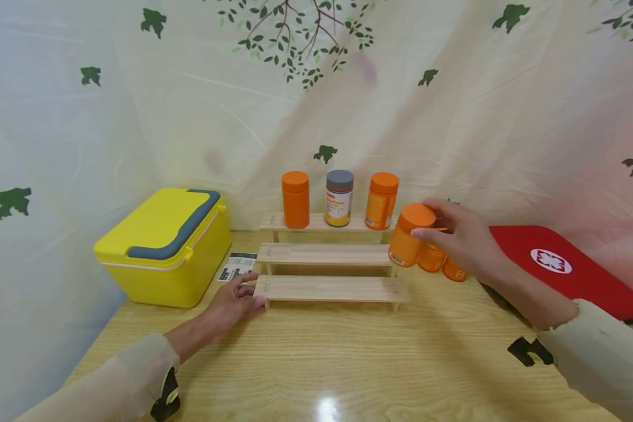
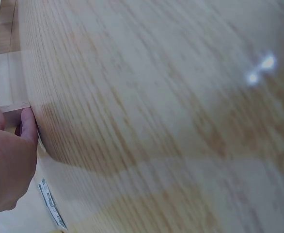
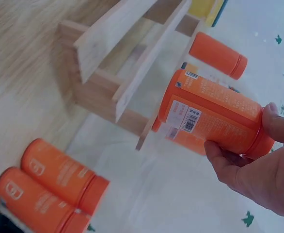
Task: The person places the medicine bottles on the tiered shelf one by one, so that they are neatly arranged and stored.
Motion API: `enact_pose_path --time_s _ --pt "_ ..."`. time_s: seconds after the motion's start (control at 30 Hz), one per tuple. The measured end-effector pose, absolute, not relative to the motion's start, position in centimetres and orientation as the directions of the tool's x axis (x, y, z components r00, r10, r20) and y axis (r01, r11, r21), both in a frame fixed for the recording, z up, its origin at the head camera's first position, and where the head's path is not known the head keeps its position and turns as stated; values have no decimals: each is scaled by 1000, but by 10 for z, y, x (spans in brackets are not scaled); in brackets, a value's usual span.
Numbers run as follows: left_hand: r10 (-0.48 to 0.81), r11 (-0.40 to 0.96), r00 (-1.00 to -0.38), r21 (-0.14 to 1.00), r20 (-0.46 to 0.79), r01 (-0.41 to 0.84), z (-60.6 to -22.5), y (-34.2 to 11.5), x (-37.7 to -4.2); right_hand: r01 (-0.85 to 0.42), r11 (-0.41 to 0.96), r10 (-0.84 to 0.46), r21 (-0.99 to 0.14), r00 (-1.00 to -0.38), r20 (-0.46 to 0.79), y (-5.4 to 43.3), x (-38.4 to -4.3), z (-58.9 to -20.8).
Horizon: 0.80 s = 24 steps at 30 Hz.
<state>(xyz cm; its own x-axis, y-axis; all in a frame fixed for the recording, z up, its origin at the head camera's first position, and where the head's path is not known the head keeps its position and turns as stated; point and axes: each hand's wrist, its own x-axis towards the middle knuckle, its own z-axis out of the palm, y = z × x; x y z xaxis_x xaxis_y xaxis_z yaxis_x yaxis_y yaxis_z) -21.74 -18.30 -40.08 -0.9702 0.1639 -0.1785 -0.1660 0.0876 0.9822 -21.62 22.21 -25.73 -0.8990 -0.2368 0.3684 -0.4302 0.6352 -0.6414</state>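
Note:
A three-tier wooden rack [image 1: 332,287] stands on the table. My left hand [image 1: 234,302] pinches the left end of its lowest step, as the left wrist view also shows. My right hand [image 1: 466,234] grips an orange jar [image 1: 405,243] near its lid, in the air by the rack's right end. A label with a barcode faces the right wrist view. On the top step stand an orange jar [image 1: 295,202], a jar with a grey lid [image 1: 339,199] and another orange jar [image 1: 382,202]. Behind my right hand two more orange jars [image 3: 59,172] stand on the table, partly hidden in the head view.
A yellow box [image 1: 163,252] with a blue-grey handle is left of the rack. Between them lies a printed card [image 1: 237,265]. A red case [image 1: 564,264] with a white emblem sits at the right. A leaf-patterned curtain [image 1: 232,117] hangs behind the table [image 1: 316,351].

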Motion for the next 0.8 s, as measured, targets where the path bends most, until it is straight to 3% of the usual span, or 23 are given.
enact_pose_path --time_s 0.37,0.6,0.8 --pt "138 100 -971 978 -195 -183 -401 -183 -219 -433 517 -307 -739 -899 313 156 -245 -252" --pt "129 94 -972 979 -195 -183 -402 -182 -219 -468 439 -330 -767 -878 347 119 -259 -261" --pt "141 93 -971 979 -193 -181 -402 -183 -219 -444 446 -322 -777 -890 323 94 -267 -262"
